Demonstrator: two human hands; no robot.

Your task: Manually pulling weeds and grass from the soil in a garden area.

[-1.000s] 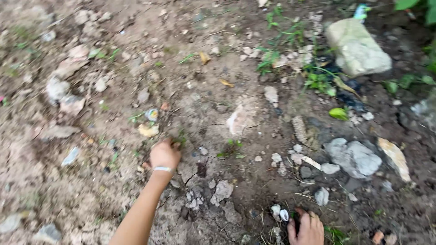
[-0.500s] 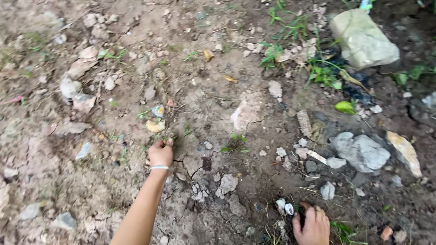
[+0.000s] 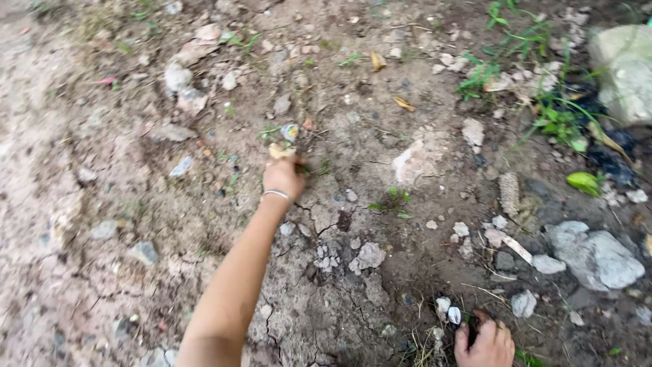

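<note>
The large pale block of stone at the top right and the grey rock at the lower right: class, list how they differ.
The large pale block of stone is greenish-cream with flat faces; the grey rock is bluish-grey, lower and rounded. The block is cut off by the picture's edge among green plants; the grey rock shows whole, ringed by small stones. Both lie on bare soil, untouched by either hand.

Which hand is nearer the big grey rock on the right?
The right hand. It rests on the ground below and left of the grey rock; the left hand is stretched far off to the rock's left.
</note>
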